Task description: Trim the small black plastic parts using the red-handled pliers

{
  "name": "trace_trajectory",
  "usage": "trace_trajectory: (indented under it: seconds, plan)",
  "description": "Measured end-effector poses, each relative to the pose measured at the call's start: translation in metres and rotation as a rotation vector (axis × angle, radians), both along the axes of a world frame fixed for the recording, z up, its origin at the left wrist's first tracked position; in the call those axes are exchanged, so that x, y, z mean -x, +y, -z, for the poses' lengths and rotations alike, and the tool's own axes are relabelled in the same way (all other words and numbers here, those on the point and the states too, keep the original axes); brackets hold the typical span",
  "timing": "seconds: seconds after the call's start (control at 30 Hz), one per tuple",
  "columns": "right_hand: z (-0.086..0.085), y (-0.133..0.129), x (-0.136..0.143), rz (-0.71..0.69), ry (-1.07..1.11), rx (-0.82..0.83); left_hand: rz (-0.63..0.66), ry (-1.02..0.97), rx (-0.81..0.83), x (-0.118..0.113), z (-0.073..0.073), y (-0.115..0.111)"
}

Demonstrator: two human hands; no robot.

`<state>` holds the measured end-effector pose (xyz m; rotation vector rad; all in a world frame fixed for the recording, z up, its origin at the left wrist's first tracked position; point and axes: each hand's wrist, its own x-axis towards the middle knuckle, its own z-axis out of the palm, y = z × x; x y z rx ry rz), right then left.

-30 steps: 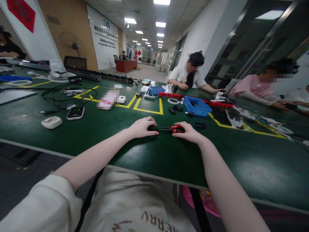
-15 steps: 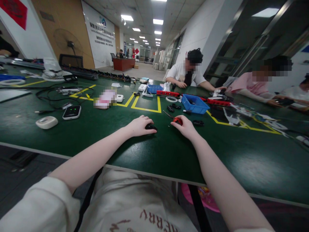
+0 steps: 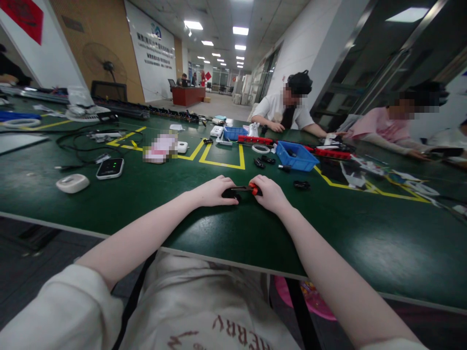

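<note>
My left hand (image 3: 218, 191) is closed round a small black coiled cable (image 3: 232, 195), mostly hidden by the fingers, low over the table. In my right hand (image 3: 269, 192) is a pair of scissors (image 3: 254, 189) with red and black handles. Their slim metal blades point left and reach the black cable at my left fingertips. Whether they touch it, I cannot tell. To the right of my right hand lies another coiled black cable (image 3: 301, 184).
Beyond my hands stand a blue bin (image 3: 296, 156) and more black cables (image 3: 260, 162). On the left lie a white case (image 3: 72, 183), a device with green lights (image 3: 110, 168) and a phone (image 3: 160, 148). Co-workers (image 3: 292, 104) sit across the green table (image 3: 219, 238).
My right hand has moved left with the scissors, and their blades have swung from pointing away to pointing left at the cable. The left hand stays nearly in place.
</note>
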<state>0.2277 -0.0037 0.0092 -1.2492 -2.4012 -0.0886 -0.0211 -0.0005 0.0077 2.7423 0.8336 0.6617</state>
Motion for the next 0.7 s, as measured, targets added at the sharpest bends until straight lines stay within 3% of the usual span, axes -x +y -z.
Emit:
trace_trajectory:
  seconds: [0.43, 0.7]
  plan:
    - [0.0009, -0.0013, -0.0034, 0.051, 0.076, 0.005, 0.001, 0.032, 0.023, 0.0011, 0.0011, -0.0006]
    - [-0.0009, -0.0052, -0.0013, -0.015, 0.085, 0.033, 0.002, 0.052, 0.018, 0.0003, -0.0001, -0.0004]
